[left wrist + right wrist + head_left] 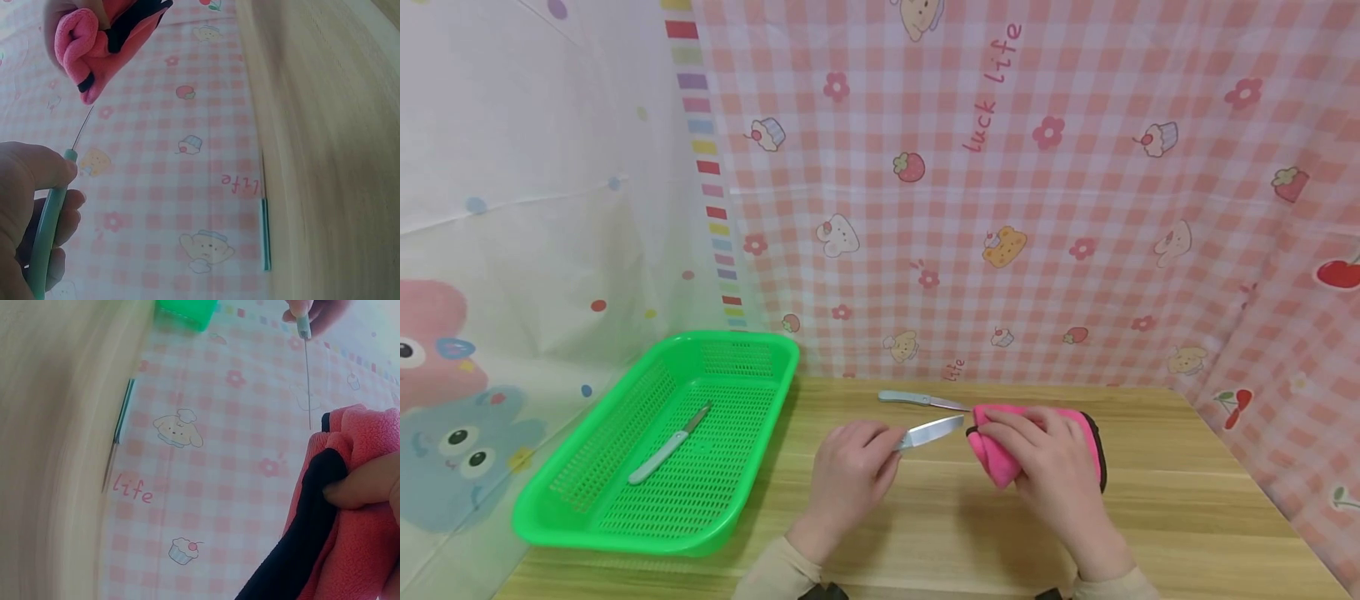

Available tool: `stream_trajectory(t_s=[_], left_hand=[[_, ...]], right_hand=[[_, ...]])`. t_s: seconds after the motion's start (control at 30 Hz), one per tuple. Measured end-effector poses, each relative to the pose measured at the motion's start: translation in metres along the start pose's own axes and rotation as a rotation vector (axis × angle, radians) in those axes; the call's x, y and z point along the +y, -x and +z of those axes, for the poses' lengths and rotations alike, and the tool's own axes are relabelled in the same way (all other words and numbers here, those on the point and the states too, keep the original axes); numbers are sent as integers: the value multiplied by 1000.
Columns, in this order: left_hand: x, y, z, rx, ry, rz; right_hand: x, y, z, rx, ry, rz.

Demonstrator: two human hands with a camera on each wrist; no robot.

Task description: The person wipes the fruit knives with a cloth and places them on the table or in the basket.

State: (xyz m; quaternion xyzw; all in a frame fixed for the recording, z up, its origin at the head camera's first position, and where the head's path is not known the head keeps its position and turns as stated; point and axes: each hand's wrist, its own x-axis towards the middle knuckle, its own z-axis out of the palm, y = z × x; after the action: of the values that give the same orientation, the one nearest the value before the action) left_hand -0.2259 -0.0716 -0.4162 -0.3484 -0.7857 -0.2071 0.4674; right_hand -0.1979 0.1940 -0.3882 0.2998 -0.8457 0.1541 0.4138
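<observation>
My left hand (852, 471) grips a knife (932, 432) by its pale green handle, with the blade pointing right. In my right hand (1052, 471) is a folded pink cloth (995, 461) with black edging, held just beyond the blade's tip. In the left wrist view the thumb and fingers curl round the knife handle (49, 231), and a small gap separates the tip from the cloth (78, 44). The right wrist view has the thumb pressing on the cloth (365, 550). A second knife (906, 397) lies on the table behind the hands, its blade toward the cloth.
A green plastic basket (775, 417) with perforated sides stands at the left of the wooden table (1180, 500). Inside it lies another knife (658, 458) with a pale handle. A pink checked curtain (880, 208) hangs behind the table's back edge.
</observation>
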Motion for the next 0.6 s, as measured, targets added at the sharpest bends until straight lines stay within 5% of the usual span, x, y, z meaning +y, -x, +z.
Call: stream_trajectory(t_s=[0.6], left_hand=[[0, 0, 0, -14, -20, -15]], right_hand=[[-14, -6, -2, 59, -15, -82]])
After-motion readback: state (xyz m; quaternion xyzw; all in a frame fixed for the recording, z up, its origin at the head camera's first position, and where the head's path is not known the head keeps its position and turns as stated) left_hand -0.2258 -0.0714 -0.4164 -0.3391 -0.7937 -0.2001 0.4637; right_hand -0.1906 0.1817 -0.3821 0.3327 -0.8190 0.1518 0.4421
